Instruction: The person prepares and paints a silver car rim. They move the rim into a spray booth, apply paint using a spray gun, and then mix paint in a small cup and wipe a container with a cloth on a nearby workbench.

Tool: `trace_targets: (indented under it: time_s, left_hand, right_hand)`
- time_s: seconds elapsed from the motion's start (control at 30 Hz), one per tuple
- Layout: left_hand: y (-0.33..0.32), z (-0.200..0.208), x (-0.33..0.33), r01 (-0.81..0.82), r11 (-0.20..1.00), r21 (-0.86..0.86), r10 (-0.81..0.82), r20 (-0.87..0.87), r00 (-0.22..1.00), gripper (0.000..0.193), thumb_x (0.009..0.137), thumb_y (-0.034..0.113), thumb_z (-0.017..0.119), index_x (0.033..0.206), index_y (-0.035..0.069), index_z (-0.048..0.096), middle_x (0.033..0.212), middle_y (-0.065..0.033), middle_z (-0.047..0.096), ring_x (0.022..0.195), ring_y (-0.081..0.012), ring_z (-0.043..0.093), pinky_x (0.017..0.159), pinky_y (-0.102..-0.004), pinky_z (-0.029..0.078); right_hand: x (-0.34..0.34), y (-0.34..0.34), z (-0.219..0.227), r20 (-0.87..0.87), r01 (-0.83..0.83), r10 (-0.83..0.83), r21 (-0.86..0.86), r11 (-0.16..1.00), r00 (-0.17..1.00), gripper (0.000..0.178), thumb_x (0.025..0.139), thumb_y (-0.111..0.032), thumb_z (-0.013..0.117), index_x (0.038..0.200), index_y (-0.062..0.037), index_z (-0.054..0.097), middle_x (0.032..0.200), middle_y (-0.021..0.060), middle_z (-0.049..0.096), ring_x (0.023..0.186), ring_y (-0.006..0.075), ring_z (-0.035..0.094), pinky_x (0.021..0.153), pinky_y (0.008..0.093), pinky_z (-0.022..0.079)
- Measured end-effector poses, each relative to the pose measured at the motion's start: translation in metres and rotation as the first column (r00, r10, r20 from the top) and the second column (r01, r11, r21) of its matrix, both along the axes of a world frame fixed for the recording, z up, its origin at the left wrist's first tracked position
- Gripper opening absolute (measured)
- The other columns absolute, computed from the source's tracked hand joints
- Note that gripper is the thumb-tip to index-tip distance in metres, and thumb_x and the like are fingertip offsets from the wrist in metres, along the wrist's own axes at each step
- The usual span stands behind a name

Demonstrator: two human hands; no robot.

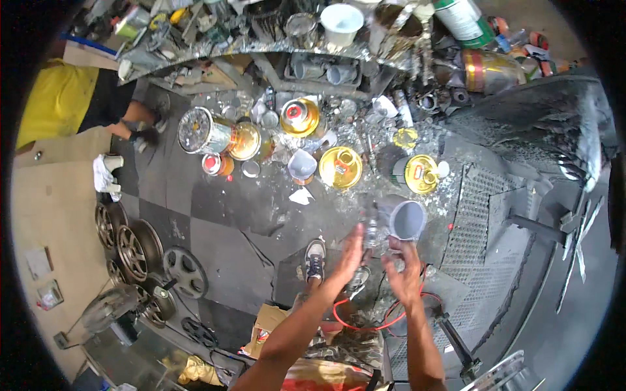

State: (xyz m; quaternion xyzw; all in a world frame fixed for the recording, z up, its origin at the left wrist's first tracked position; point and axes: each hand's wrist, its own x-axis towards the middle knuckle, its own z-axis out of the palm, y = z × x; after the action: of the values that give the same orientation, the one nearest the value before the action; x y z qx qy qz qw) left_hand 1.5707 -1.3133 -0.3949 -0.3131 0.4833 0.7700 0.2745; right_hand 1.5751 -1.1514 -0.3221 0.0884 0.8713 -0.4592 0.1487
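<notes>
In front of me is what looks like a spray gun with a wide, open grey cup; its silvery metal part is smeared by motion. My right hand grips it at the near side of the cup, its fingers bent. Close to the left side of the metal part is my left hand, its fingers stretched out; whether it touches the metal I cannot tell. A thin red hose loops below my hands and runs up near my right wrist.
Yellow-topped tins, a white-grey tub and a large paint-stained can stand on the floor ahead. A cluttered bench spans the back. Wheel rims lean at left, near a person in yellow. A dark panel stands at right.
</notes>
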Motion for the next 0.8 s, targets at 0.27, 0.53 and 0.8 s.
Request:
trace_targets:
  time_s: [0.27,0.53,0.8]
  left_hand:
    - [0.148,0.158,0.010,-0.039,0.947,0.318,0.031,0.030,0.999,0.090,0.104,0.074,0.034,0.160,0.002,0.036,0.154,-0.0078,0.044,0.139,-0.0204,0.041,0.119,-0.0331,0.031]
    - [0.181,0.232,-0.012,0.783,0.555,-0.279,-0.828,-0.281,0.486,0.102,0.101,0.076,0.036,0.158,-0.008,0.032,0.168,-0.0312,0.019,0.155,-0.0449,0.025,0.125,-0.0436,0.029]
    - [0.264,0.270,-0.052,0.630,0.243,-0.737,-0.953,-0.302,0.015,0.117,0.080,0.092,0.053,0.113,-0.020,0.067,0.118,-0.0435,0.063,0.130,-0.0551,0.052,0.117,-0.0523,0.039]
  right_hand:
    - [0.005,0.029,0.136,-0.249,0.465,-0.394,0.442,0.767,0.885,0.057,0.099,-0.029,0.069,0.136,0.0107,0.055,0.140,0.0404,0.052,0.133,0.0528,0.050,0.111,0.0554,0.041]
    - [0.055,0.141,0.191,-0.169,0.501,-0.486,0.063,0.863,0.857,0.030,0.100,-0.014,0.065,0.119,0.0081,0.062,0.103,0.0292,0.069,0.094,0.0464,0.068,0.083,0.0507,0.051]
    - [0.105,0.193,0.215,-0.132,0.450,-0.463,-0.117,0.885,0.876,0.027,0.104,-0.017,0.063,0.121,0.0033,0.063,0.102,0.0088,0.069,0.079,0.0151,0.064,0.064,0.0335,0.059]
